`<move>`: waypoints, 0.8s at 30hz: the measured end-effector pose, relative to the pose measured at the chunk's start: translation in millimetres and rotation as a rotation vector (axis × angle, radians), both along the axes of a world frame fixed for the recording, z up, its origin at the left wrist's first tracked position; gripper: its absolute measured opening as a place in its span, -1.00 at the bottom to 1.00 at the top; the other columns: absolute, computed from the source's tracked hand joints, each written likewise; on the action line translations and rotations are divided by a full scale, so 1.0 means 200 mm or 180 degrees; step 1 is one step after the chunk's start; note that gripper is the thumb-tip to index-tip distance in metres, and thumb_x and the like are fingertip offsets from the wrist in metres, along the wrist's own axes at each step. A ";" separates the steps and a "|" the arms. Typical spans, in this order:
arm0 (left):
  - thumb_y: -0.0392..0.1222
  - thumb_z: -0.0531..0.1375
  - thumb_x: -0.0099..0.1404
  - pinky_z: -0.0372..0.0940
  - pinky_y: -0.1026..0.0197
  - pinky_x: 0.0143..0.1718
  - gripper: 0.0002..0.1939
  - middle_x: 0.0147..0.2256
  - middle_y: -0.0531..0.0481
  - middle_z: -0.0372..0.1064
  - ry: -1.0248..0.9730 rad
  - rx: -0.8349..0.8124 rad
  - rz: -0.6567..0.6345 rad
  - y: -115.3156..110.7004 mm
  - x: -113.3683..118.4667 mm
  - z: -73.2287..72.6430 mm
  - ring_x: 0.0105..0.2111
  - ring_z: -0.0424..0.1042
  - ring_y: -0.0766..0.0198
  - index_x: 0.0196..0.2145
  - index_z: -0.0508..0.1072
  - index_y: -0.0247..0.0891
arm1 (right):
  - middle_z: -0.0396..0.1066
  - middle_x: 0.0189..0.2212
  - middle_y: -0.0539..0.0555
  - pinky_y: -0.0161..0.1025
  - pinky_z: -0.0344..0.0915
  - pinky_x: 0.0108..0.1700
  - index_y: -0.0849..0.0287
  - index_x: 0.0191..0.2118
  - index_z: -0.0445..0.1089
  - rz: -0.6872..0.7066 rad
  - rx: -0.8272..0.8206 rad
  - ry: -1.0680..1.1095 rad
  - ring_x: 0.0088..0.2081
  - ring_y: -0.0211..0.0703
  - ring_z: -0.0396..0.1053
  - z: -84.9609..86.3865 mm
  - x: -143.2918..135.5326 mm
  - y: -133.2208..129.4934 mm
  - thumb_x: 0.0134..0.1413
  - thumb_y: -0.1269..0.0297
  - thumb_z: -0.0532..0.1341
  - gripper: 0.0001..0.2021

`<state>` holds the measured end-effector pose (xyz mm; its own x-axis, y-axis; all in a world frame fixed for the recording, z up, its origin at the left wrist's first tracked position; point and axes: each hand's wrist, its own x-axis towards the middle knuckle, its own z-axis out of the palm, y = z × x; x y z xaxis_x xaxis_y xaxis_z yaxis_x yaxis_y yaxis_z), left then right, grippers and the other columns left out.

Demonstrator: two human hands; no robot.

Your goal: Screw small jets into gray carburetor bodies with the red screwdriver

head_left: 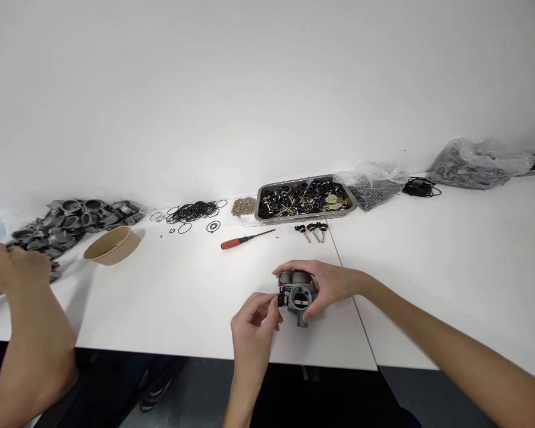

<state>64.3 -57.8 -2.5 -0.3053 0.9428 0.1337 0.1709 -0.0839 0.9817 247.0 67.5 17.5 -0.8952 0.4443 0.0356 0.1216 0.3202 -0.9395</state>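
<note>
A grey metal carburetor (299, 298) with a round bore stands near the table's front edge. Wrapped around its top and right side, my right hand (327, 286) grips it, thumb beside the bore. My left hand (256, 321) pinches a small black fitting (282, 299) at the carburetor's left side. Behind them lies a red-handled screwdriver (236, 242), its shaft pointing right. Several small black-topped parts (312, 230) with thin stems lie just in front of the metal tray.
Along the wall are a metal tray (261, 215) of small parts, brass pieces (243, 207), black rings (191, 211), bags of parts (477, 165) and grey castings (71, 223). A tan bowl (120, 246) stands left, near another person's arm (38, 333).
</note>
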 end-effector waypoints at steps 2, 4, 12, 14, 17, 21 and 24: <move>-0.09 0.26 0.24 0.27 0.34 -0.54 -0.82 -0.53 0.04 0.36 -0.0005 -0.0012 0.0035 0.00 0.00 -0.01 -0.60 0.32 0.41 -0.37 0.56 -0.26 | 0.33 0.07 0.08 -0.18 0.30 0.04 -0.02 0.23 0.22 0.0008 0.0009 -0.0003 0.02 -0.03 0.35 0.00 0.00 0.00 -0.28 0.15 0.50 -0.13; -0.09 0.25 0.25 0.28 0.34 -0.52 -0.82 -0.52 0.04 0.36 -0.0069 -0.0046 0.0050 -0.01 0.01 -0.02 -0.59 0.32 0.42 -0.35 0.56 -0.24 | 0.33 0.07 0.09 -0.17 0.30 0.05 -0.02 0.24 0.21 0.0038 0.0042 -0.0003 0.03 -0.02 0.35 0.00 0.01 0.01 -0.27 0.16 0.49 -0.13; -0.07 0.25 0.26 0.32 0.32 -0.51 -0.80 -0.48 0.01 0.40 -0.0261 -0.0125 0.0009 -0.01 0.04 -0.01 -0.55 0.37 0.38 -0.33 0.55 -0.26 | 0.30 0.11 0.11 -0.18 0.30 0.05 0.00 0.27 0.19 0.0126 -0.0069 -0.0022 0.06 0.00 0.34 0.03 0.02 0.02 -0.23 0.23 0.45 -0.14; -0.07 0.25 0.26 0.33 0.32 -0.50 -0.80 -0.48 0.00 0.41 -0.0271 -0.0142 -0.0006 0.00 0.04 -0.01 -0.55 0.37 0.38 -0.32 0.55 -0.26 | 0.29 0.12 0.12 -0.17 0.30 0.06 0.00 0.27 0.19 0.0133 -0.0056 -0.0031 0.06 0.00 0.33 0.03 0.02 0.02 -0.23 0.22 0.46 -0.14; -0.07 0.24 0.26 0.33 0.31 -0.48 -0.79 -0.49 0.01 0.40 -0.0268 -0.0177 -0.0047 -0.01 0.05 -0.02 -0.55 0.37 0.38 -0.31 0.55 -0.27 | 0.27 0.13 0.12 -0.14 0.29 0.09 0.00 0.28 0.16 0.0195 -0.0037 -0.0044 0.08 0.01 0.32 0.02 0.02 0.02 -0.21 0.23 0.46 -0.13; -0.03 0.25 0.25 0.29 0.31 -0.54 -0.75 -0.52 0.01 0.38 -0.0310 -0.0213 -0.0151 0.00 0.02 -0.02 -0.58 0.33 0.38 -0.28 0.53 -0.29 | 0.16 0.23 0.15 -0.07 0.18 0.20 0.00 0.33 0.06 0.0255 -0.0190 0.0041 0.20 0.05 0.20 0.03 0.07 0.05 -0.19 0.19 0.47 -0.06; 0.01 0.26 0.23 0.24 0.29 -0.60 -0.70 -0.45 -0.05 0.42 0.0016 -0.0166 -0.0363 0.09 -0.10 0.06 -0.56 0.33 0.35 -0.24 0.52 -0.29 | 0.09 0.28 0.19 -0.02 0.15 0.23 0.01 0.33 0.03 -0.0015 -0.0596 0.0531 0.21 0.02 0.20 0.06 0.15 0.11 -0.02 0.15 0.40 -0.17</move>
<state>44.0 -38.9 8.6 -0.1952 0.9771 0.0847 0.1681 -0.0518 0.9844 276.1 89.5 30.2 -0.8817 0.4612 0.0995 -0.0392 0.1386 -0.9896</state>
